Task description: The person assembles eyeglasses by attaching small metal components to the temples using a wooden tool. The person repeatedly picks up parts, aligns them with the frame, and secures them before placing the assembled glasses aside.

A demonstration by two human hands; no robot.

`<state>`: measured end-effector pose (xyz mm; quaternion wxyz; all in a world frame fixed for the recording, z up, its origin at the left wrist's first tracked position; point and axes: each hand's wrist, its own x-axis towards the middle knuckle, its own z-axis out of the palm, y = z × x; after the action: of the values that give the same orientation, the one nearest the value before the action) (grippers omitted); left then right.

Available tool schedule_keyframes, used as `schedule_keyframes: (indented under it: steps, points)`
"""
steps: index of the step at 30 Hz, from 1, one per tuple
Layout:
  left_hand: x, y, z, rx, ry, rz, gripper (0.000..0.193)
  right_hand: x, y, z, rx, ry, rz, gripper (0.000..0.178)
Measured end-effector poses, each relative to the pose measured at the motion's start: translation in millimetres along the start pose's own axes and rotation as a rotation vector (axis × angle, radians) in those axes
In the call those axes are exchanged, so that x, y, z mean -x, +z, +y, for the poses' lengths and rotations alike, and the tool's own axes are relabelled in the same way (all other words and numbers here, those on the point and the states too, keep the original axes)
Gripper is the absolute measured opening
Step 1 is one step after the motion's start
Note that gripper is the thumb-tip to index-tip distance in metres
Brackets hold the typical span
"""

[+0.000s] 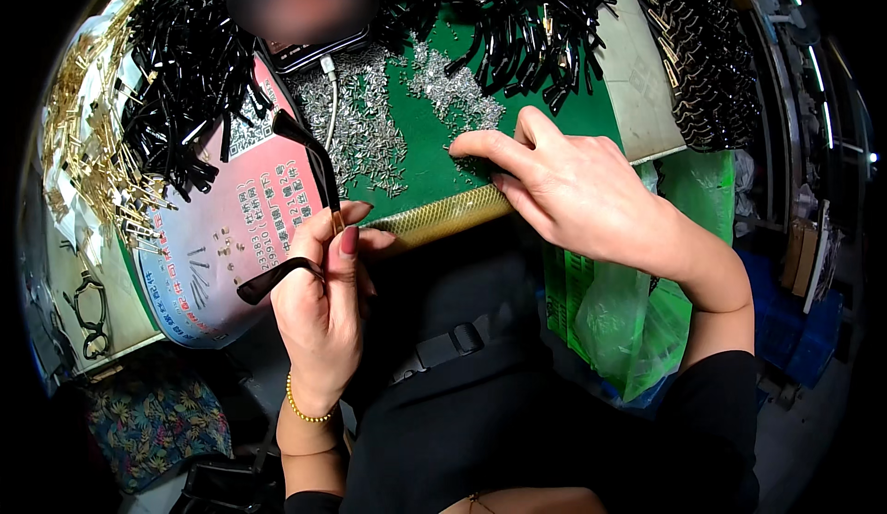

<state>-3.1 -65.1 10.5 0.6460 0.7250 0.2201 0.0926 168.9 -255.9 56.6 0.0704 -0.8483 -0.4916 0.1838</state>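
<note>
My left hand [323, 301] is closed around dark-tipped eyeglass temples [323, 174], one pointing up and away, the other sticking out to the left below the thumb. Whether they join to a frame front is hidden by the fingers. Over the green mat [420, 177], my right hand [582, 186] has its index finger stretched out and the thumb apart from it. That fingertip is at the edge of a scatter of tiny silver screws [453, 89]. A second, denser heap of screws [370, 126] lies to its left.
A phone [300, 50] with a white cable [330, 98] stands at the back. Black temples [185, 70] and gold-coloured ones [83, 135] are heaped at left, more black ones [693, 42] at right. A yellow mesh-patterned strip [443, 218] edges the table. Green plastic bags [637, 329] hang below right.
</note>
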Motion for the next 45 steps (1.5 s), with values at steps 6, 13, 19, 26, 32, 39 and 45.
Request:
schedule_keyframes:
  steps: [6, 13, 19, 26, 32, 39, 45]
  points:
    - [1.2, 1.7, -4.4, 0.033, 0.017, 0.023, 0.025, -0.6, -1.9, -0.7, -0.011, 0.026, -0.025, 0.042]
    - [-0.6, 2.2, 0.2, 0.000, -0.004, 0.006, 0.025, -1.7, -4.8, -2.8, -0.012, 0.029, -0.054, 0.043]
    - [-3.7, -1.1, -3.0, 0.001, 0.000, -0.005, 0.025, -7.8, -15.8, -9.8, -0.092, 0.022, -0.162, 0.044]
    - [-4.4, -1.9, -4.8, 0.077, 0.008, 0.008, 0.021, -26.7, -29.3, -46.6, -1.133, 0.253, -0.578, 0.045]
    - [-5.5, -1.8, -7.9, 0.033, 0.079, 0.013, 0.020, -32.8, -29.1, -52.5, -1.138, 0.227, -0.521, 0.047]
    - [-8.5, 4.1, -22.3, -0.520, 0.543, 0.173, 0.027, -31.6, -33.3, -49.8, -1.159, 0.260, -0.560, 0.050]
    - [-12.9, 8.5, -27.3, -0.666, 0.686, 0.205, 0.027, -25.2, -11.7, -41.5, -0.968, 0.042, -0.351, 0.046]
